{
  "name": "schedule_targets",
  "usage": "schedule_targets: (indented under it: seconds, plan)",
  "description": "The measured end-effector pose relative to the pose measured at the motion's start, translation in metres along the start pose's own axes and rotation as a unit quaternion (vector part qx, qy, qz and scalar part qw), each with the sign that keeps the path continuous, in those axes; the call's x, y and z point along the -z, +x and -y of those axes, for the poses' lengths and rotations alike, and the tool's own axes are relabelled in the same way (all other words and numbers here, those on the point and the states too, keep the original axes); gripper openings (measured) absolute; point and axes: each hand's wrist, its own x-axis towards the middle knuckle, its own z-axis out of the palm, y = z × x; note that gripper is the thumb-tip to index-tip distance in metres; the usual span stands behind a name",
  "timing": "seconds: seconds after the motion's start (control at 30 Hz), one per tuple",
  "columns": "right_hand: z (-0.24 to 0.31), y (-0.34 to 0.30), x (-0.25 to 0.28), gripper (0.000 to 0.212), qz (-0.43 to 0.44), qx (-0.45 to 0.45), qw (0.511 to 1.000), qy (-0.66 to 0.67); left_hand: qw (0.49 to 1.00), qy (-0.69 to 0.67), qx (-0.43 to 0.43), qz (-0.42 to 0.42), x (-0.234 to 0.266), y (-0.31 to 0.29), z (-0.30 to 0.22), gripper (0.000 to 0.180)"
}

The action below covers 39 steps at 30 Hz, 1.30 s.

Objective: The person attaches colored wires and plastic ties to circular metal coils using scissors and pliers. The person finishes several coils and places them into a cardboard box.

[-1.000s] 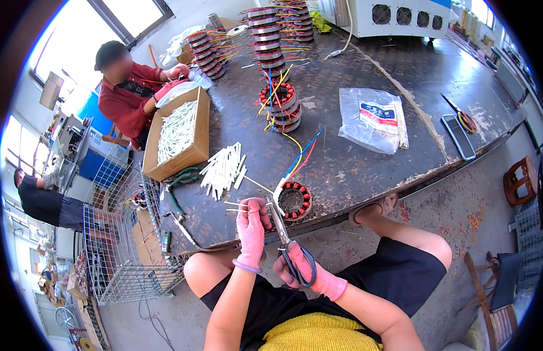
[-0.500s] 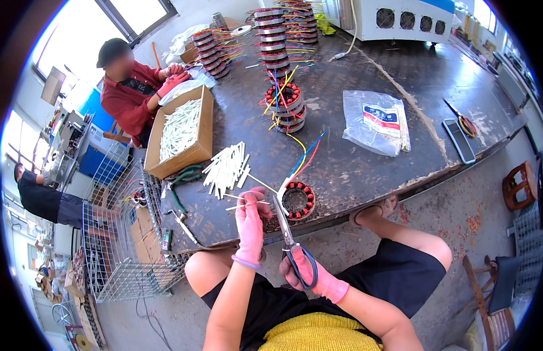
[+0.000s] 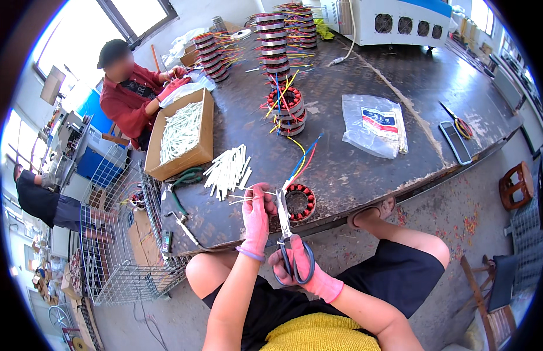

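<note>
The left hand point(image 3: 257, 210), in a pink glove, pinches a few slender white tubes point(image 3: 240, 198) between thumb and fingers, just over the table's near edge. The right hand point(image 3: 298, 266), also gloved, grips the loop handles of dark-handled scissors point(image 3: 284, 213), whose blades point up toward the table and look nearly together; one tube reaches close to them, though whether it touches cannot be told. Just right of the blades, a wound stator point(image 3: 310, 203) with red coils lies flat by the near edge of the table point(image 3: 365, 175), its blue, yellow and red lead wires point(image 3: 302, 161) stretching toward the far edge. Beyond the left hand is a loose pile of white tubes point(image 3: 227, 171), and near the table's left edge stands an open cardboard box point(image 3: 206, 134) full of similar pieces. Green-handled pliers point(image 3: 177, 198) lie between that box and the near left corner. Farther in rises a tall stator stack point(image 3: 274, 44); a clear plastic bag point(image 3: 359, 126) lies to its right, and a phone point(image 3: 455, 143) sits by the right end of the near edge.
</note>
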Motion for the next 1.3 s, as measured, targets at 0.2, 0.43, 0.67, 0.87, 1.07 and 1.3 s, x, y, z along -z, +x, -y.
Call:
schedule_targets:
  seconds: [0.2,0.43,0.67,0.87,1.07,1.3]
  plan:
    - [-0.002,-0.01,-0.012,0.092,-0.001,-0.005,1.0,0.007,1.0,-0.003,-0.003,0.002,0.003,0.001,0.002,0.028]
    - [-0.002,-0.011,-0.019,0.094,-0.001,-0.007,1.0,0.013,1.0,0.007,-0.013,-0.005,0.004,0.003,0.004,0.026]
    - [0.006,0.0,-0.022,0.095,-0.022,0.002,1.0,0.013,1.0,0.007,-0.009,-0.005,0.003,0.0,0.002,0.025]
    - [0.005,0.006,-0.027,0.08,-0.069,0.057,0.996,-0.017,1.0,-0.01,0.002,-0.008,0.002,-0.002,0.002,0.024]
    - [0.006,-0.006,-0.018,0.081,-0.065,0.076,0.995,-0.032,0.998,-0.056,-0.006,-0.001,-0.005,0.001,0.001,0.031]
    - [0.133,-0.125,0.054,0.042,-0.275,0.261,0.857,-0.349,0.999,-0.019,-0.043,0.021,0.039,-0.002,-0.036,0.039]
